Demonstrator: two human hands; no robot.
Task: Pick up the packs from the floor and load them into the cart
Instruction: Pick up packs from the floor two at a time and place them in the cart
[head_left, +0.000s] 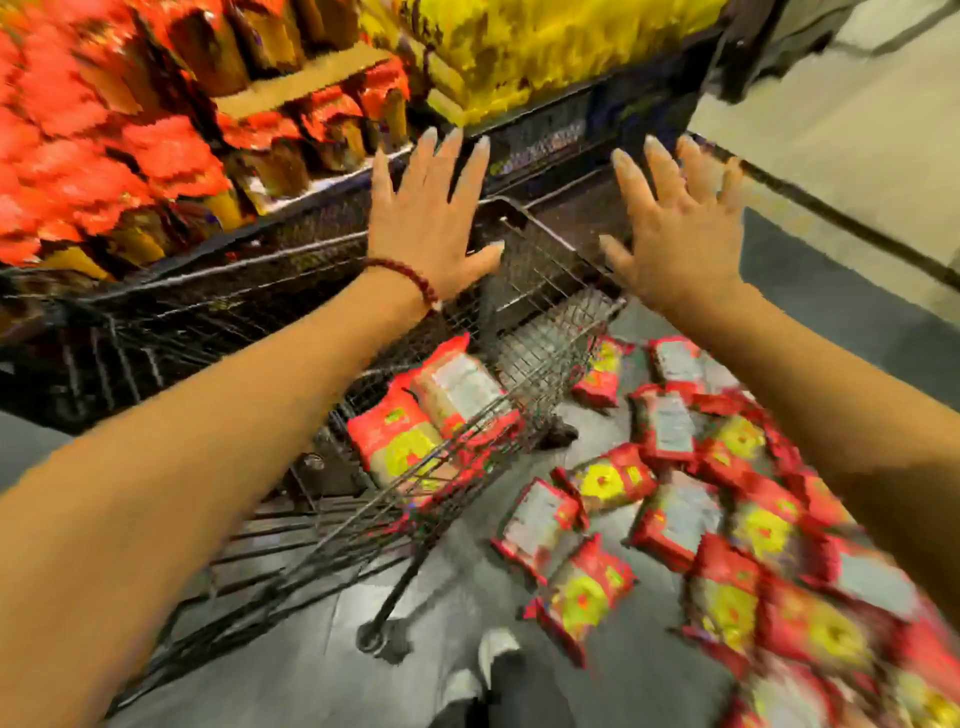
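A black wire cart (524, 249) stands in the middle, its basket holding two red packs (431, 410) with yellow emblems. Several more red packs (727, 493) lie scattered on the grey floor to the right of the cart. My left hand (431, 213) is raised above the cart's far rim, fingers spread, holding nothing; a dark red bead bracelet is on its wrist. Beside it, my right hand (680, 223) is also raised above the cart's right corner, fingers spread and empty. The picture is blurred by motion.
Store shelves (311, 83) packed with red and orange packs fill the left and back; yellow packs (545, 52) sit at the top middle. A dark shelf base runs behind the cart. A cart wheel (374, 636) and my shoe (498, 670) are at the bottom.
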